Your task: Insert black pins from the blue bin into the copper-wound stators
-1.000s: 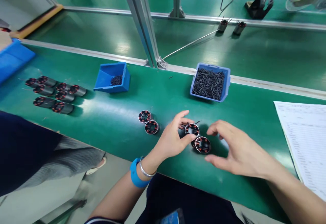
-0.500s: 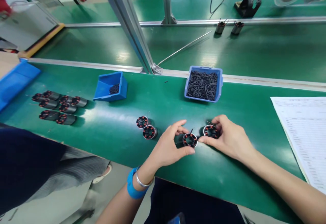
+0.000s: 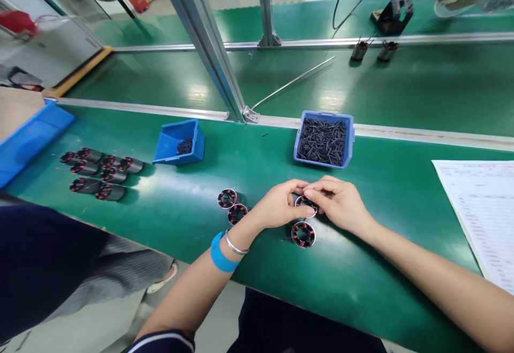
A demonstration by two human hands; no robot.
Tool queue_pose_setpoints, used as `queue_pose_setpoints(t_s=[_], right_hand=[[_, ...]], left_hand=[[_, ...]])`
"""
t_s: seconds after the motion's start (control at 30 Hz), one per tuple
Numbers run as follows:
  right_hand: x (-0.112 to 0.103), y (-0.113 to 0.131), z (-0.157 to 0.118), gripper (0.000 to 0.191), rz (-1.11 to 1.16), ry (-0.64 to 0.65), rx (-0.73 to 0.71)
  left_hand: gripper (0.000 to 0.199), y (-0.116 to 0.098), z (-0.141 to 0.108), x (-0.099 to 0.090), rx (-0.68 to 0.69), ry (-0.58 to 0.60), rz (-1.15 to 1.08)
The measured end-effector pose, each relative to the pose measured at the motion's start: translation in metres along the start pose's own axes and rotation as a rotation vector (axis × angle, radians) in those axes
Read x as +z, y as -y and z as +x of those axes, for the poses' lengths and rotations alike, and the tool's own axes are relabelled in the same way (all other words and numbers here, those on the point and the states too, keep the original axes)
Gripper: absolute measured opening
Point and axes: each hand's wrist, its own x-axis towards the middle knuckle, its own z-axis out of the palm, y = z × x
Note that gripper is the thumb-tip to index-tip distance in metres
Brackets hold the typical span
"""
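Both my hands meet at one motor stator (image 3: 307,206), a short metal cylinder with copper windings inside. My left hand (image 3: 281,203) is closed round its left side, with the thumb along the near rim. At its far edge my right hand (image 3: 341,203) has thumb and fingers pinched together; whether a wire or sleeve is between the fingertips is hidden. A second stator (image 3: 303,234) stands just nearer to me, touched by neither hand. Left of my left hand, two more stators, a farther one (image 3: 227,198) and a nearer one (image 3: 237,213), sit side by side, the nearer partly behind my wrist.
A bin (image 3: 350,141) of short black tubes stands beyond my hands; a blue bin (image 3: 164,147) with fewer lies left. Several stators (image 3: 110,175) are grouped far left. Printed sheets (image 3: 461,192) lie right. A metal post (image 3: 204,37) rises behind. A person's dark clothing (image 3: 44,256) is at left.
My right hand has moved left to meet my left hand at one stator. The other stator now stands free in front of them. The view has shifted slightly.
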Motion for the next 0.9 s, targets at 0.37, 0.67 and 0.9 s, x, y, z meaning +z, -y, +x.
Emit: queue_pose_setpoints(t_s=[0.37, 0.67, 0.9], right_hand=[[-0.046, 0.027, 0.06, 0.02, -0.488, -0.209, -0.264], [-0.056, 0.014, 0.115, 0.02, -1.029, 0.104, -0.328], [-0.068, 0.032, 0.102, 0.015, -0.782, -0.084, -0.27]], left_hand=[[0.042, 0.001, -0.003, 0.004, -0.01, -0.153, 0.076], [0.021, -0.006, 0.019, 0.009, -0.108, -0.15, -0.021], [0.02, 0.006, 0.02, 0.015, -0.003, -0.197, -0.178]])
